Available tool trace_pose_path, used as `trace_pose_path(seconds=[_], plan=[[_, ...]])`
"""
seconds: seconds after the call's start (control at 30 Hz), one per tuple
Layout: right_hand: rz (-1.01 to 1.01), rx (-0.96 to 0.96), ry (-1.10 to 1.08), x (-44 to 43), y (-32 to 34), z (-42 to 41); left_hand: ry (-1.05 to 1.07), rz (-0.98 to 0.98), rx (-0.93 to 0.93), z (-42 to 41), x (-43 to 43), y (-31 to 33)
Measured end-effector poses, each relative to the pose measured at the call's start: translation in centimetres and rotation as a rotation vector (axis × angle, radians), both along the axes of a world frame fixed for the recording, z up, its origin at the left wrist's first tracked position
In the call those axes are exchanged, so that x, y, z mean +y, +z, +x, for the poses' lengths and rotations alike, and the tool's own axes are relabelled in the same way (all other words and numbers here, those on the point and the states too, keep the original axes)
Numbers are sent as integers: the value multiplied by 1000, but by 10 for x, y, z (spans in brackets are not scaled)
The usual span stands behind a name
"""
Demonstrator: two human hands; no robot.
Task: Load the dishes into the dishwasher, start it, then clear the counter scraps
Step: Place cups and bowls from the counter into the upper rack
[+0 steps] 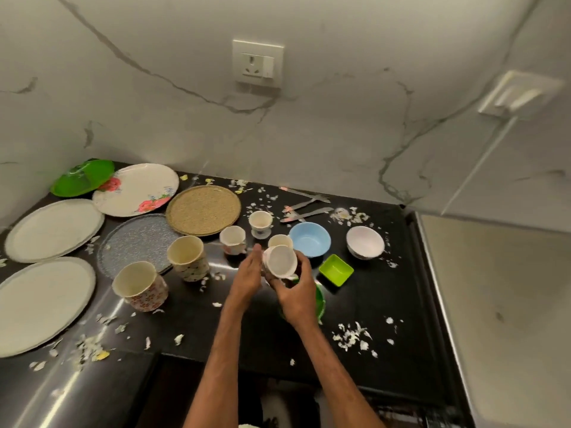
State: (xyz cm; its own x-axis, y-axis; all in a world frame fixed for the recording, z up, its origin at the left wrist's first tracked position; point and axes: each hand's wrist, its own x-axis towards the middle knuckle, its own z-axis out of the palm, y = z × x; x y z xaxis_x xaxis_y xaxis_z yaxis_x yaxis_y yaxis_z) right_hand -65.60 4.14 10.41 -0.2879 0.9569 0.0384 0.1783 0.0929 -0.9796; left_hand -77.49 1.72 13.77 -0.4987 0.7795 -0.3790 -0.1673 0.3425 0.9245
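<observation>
My right hand [297, 293] grips a small white cup [279, 261], tilted with its mouth toward me, above the black counter [370, 291]. My left hand [248, 274] lies flat against the cup's left side, fingers straight. Behind the held cup stand three more small cups [261, 222], [233, 239], [279, 240]. Two tall flowered mugs [187, 256], [139, 285] stand to the left. A blue bowl [310, 239], a white bowl [365, 242] and a green square dish [336, 269] sit to the right. A green bowl [320, 301] is mostly hidden under my right hand.
Plates fill the left: two grey [54, 230], [40, 304], one flowered [136, 189], one green [82, 177], one woven gold [203, 210], one speckled [136, 242]. Forks and spoons [306, 208] lie at the back. White scraps [352, 336] litter the counter. A marble wall with a socket [258, 64] rises behind.
</observation>
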Motion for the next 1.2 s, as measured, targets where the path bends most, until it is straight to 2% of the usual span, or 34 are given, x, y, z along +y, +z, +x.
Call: trace_pose_path(seconds=[0.13,0.33,0.5,0.73,0.9,1.07,1.2], plan=[[-22,153,-181,-4,3,63,-277,-34,-214,62,18,4],[-38,220,-373,-7,6,165,-548,34,-231,160,34,10],[-98,281,-497,-17,14,251,-672,24,-79,236,48,3],[-209,344,-649,-51,3,384,-1067,92,89,374,31,0],[-313,394,-698,-86,-23,489,-1136,134,162,482,-3,-18],[-405,495,-730,-126,-42,558,-1223,53,202,552,-27,-51],[-469,500,-749,-150,-67,592,-1208,-16,404,592,-46,-80]])
